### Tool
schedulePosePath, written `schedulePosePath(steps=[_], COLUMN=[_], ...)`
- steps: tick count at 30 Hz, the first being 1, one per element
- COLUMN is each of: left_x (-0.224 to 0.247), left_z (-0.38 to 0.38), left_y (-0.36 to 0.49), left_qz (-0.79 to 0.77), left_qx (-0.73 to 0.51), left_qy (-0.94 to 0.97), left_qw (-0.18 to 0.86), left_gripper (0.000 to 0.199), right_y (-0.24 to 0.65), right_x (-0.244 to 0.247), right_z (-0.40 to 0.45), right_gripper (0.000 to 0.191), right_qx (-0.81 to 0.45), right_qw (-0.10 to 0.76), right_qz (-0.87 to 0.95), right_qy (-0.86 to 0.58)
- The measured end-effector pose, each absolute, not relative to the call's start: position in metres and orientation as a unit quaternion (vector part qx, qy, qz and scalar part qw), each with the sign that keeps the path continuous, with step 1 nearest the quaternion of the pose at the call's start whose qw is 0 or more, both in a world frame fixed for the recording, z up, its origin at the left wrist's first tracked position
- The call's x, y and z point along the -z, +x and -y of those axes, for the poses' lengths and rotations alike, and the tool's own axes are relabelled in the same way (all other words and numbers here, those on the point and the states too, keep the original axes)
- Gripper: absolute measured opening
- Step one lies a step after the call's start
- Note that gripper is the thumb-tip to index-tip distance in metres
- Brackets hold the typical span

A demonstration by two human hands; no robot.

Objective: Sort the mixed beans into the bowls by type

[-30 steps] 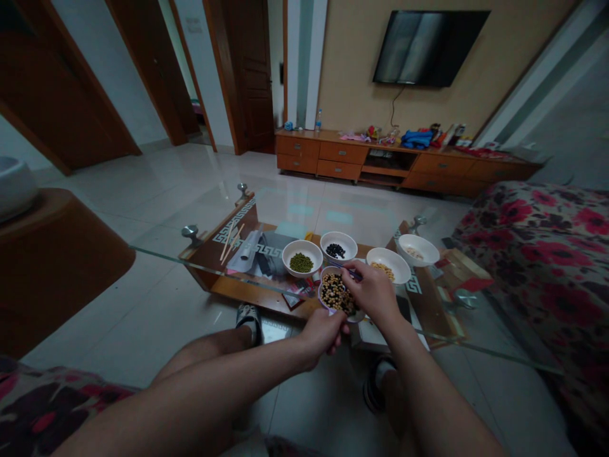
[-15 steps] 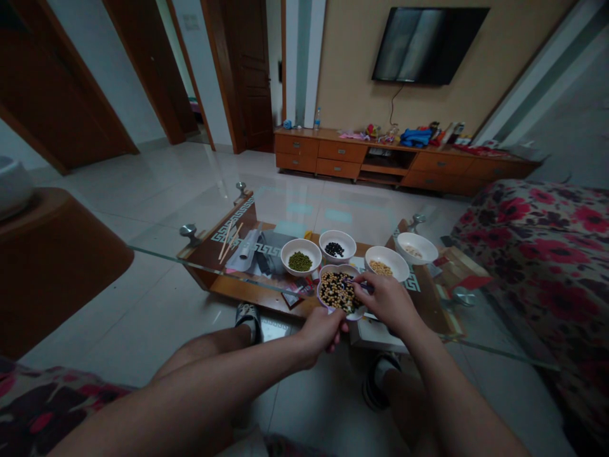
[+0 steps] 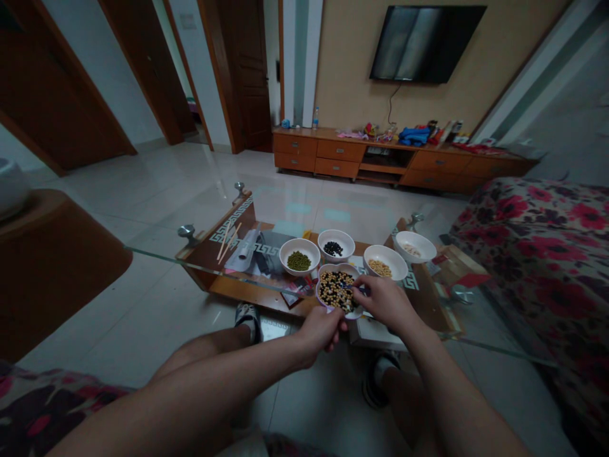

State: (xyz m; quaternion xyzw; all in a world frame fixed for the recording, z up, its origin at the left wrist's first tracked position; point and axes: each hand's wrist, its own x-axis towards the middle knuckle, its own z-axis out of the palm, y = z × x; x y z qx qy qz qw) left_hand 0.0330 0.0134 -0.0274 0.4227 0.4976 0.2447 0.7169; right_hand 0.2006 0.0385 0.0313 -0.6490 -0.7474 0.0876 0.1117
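Observation:
My left hand (image 3: 325,327) grips the near rim of a purple-edged bowl (image 3: 321,304) that holds mixed black, yellow and pale beans (image 3: 337,289). Over the right side of that bowl, my right hand (image 3: 378,297) pinches a thin dark utensil whose tip is among the beans; its exact kind is too small to tell. Behind stand white bowls: one with green beans (image 3: 299,261), one with black beans (image 3: 333,248), one with yellow beans (image 3: 380,268) and, at the right, one with a few pale pieces (image 3: 412,250).
The bowls are on a glass table (image 3: 266,279) with a wooden shelf below. Chopsticks (image 3: 229,241) lie at its left, near a clear roll. A box (image 3: 378,335) sits under the near edge. Floral sofa (image 3: 547,235) at right; a long cabinet (image 3: 340,158) stands beyond.
My right hand has shifted slightly, with the utensil now lying lower over the mixed beans. My left hand keeps its grip on the bowl. The whole view has moved very slightly.

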Motion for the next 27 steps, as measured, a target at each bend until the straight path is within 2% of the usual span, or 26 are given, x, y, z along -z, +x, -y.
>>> schedulePosePath(steps=[27], left_x=[0.0246], left_z=[-0.0126], left_y=[0.0329], left_qz=[-0.494], left_qx=[-0.248], left_qy=[0.421], left_qw=[0.719], left_gripper=[0.02], right_y=[0.1996], right_x=[-0.0273], right_z=[-0.0393], right_gripper=[0.023], right_qx=[-0.083], right_qw=[0.119], right_qz=[0.763], right_qy=[-0.63])
